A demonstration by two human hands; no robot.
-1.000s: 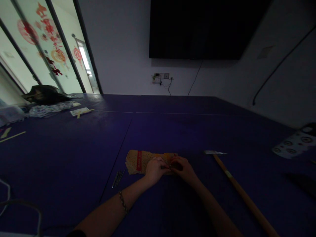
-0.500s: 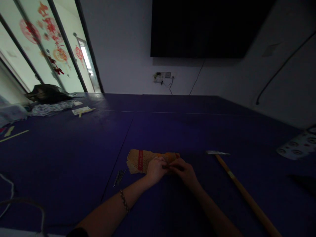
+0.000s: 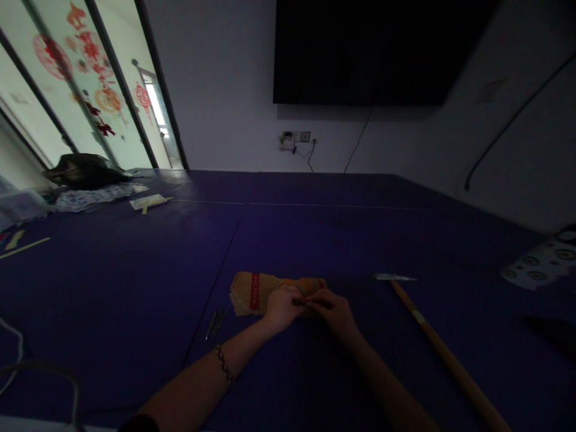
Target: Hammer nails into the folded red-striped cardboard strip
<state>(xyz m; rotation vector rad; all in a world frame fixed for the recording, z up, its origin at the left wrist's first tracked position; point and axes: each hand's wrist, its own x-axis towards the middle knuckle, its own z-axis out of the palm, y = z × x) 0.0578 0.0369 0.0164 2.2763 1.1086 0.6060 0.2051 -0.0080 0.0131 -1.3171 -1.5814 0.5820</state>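
Note:
A brown, speckled piece with a red printed band, like cardboard or packaging [image 3: 245, 293], lies flat on the purple table [image 3: 148, 288]. Over its right part my left hand [image 3: 284, 307] rests with fingers curled. My right hand [image 3: 332, 311] meets it there, its thumb and fingertips pinched together close to the left fingertips. Whatever is between the fingers is too dark and small to make out. Several thin metal nails [image 3: 217, 323] lie left of the packaging. To the right lies a long-handled hammer [image 3: 443, 348], its metal head pointing away from me.
At the right edge sits a white patterned item [image 3: 537, 264], with a dark object [image 3: 551, 333] nearer me. A pale cable [image 3: 74, 390] loops at the lower left. A black bag [image 3: 85, 171] and papers [image 3: 94, 197] lie at the far left. A wall-mounted screen [image 3: 378, 54] hangs beyond.
The whole view shifts very slightly. My right fingertips have edged a little closer to my left hand; both hands stay over the packaging.

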